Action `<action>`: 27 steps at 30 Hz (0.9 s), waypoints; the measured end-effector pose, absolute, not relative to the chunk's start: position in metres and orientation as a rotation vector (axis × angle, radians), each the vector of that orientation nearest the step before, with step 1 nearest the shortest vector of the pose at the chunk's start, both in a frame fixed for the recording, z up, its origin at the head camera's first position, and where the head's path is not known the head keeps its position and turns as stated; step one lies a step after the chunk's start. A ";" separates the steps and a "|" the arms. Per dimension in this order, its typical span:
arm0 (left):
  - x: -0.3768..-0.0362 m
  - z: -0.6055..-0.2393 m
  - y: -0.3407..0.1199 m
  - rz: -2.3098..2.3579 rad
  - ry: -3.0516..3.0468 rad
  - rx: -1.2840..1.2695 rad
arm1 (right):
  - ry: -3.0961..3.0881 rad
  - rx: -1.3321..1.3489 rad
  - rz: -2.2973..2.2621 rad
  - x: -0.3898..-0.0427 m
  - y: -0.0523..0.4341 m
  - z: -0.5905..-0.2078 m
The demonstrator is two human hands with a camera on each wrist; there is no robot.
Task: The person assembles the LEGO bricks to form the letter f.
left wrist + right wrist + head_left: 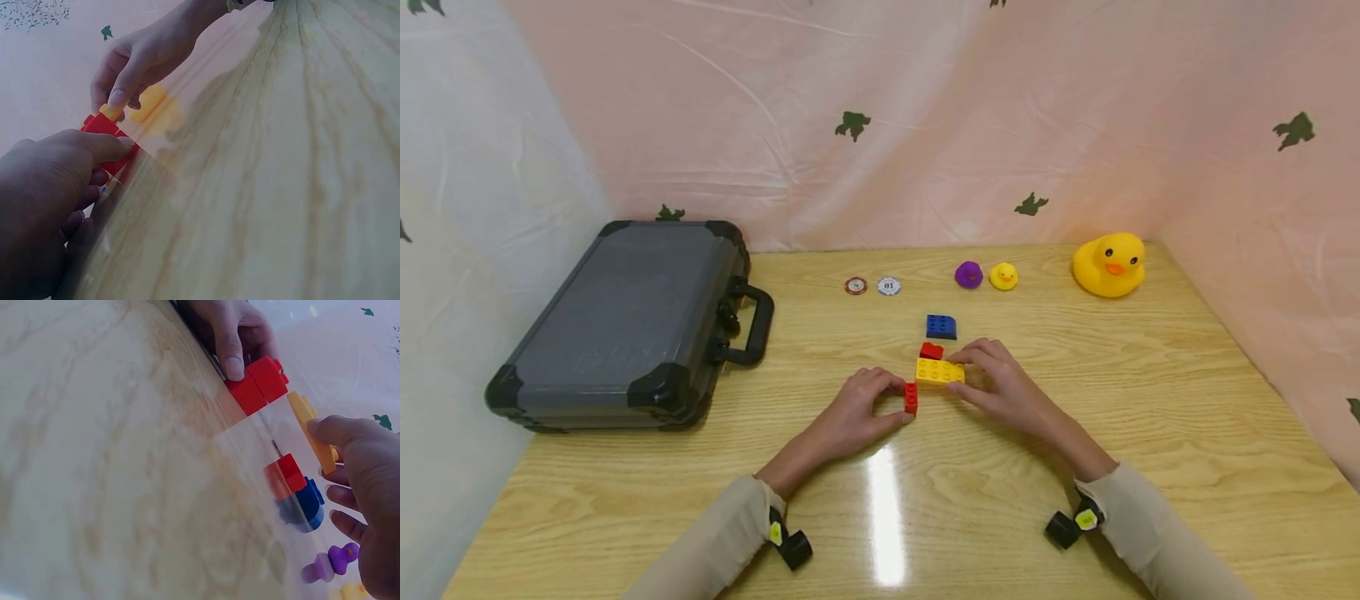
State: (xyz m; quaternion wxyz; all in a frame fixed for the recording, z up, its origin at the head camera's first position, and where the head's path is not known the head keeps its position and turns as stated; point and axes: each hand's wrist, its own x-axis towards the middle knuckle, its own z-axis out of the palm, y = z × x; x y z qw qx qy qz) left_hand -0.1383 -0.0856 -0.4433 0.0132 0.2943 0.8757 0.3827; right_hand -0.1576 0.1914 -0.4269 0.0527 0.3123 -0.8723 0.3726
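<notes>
My left hand (859,408) pinches a red toy-brick stack (911,398) between thumb and fingers, low at the tabletop. A seam between two red bricks (257,386) shows in the right wrist view. In my right hand (1009,390) a yellow toy brick (931,371) is gripped by its right end, thumb in front and fingers behind. From the right wrist, the yellow brick (312,434) appears tilted, above the table and close beside the top of the red stack. Just behind it sits another red brick (932,351), partly hidden, with a blue toy brick (941,326) farther back.
A grey hard case (632,321) lies at the left, its handle (760,325) pointing inward. Along the back are a red chip (855,286), a white chip (889,286), a purple duck (968,275), a small yellow duck (1003,276) and a big yellow duck (1109,265).
</notes>
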 end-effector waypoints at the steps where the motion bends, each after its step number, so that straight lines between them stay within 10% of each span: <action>1: -0.138 -0.443 -0.086 1.192 2.727 0.917 | -2.637 0.956 1.135 -0.157 0.191 -0.427; 27: -0.138 -0.443 -0.086 1.210 2.726 0.944 | -2.525 1.097 1.112 -0.148 0.177 -0.419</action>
